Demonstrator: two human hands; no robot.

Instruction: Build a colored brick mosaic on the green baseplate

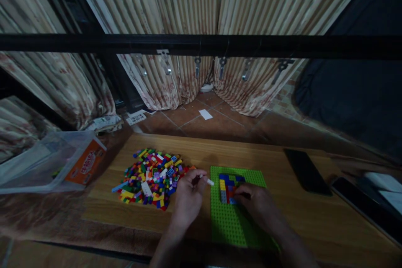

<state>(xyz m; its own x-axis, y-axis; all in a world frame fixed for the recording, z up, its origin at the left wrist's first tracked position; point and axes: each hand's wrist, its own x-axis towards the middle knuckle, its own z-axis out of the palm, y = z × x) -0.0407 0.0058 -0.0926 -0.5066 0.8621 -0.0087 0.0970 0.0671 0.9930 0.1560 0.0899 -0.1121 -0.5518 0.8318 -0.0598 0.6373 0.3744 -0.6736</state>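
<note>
We see the left hand just below the middle of the frame, with its thumb and fingers pinching a small white piece. The white piece sticks out to the right, near the left edge of a green plate. The plate lies flat on the wooden table, low in the frame and a bit right of the middle. On the plate's upper part we see a little group of blocks, blue, yellow, red and gray, all close together. The right hand reaches in from the lower right and touches the right side of that group. Its fingers are bent and bunched close, but we cannot tell if they pinch a block. Left of the left hand we see a big messy pile of bricks in lots of colors. A flat black thing lies on the table at the right of the frame. At the far left we see a see-through box with an orange label. Stripy curtains hang across the top.
</note>
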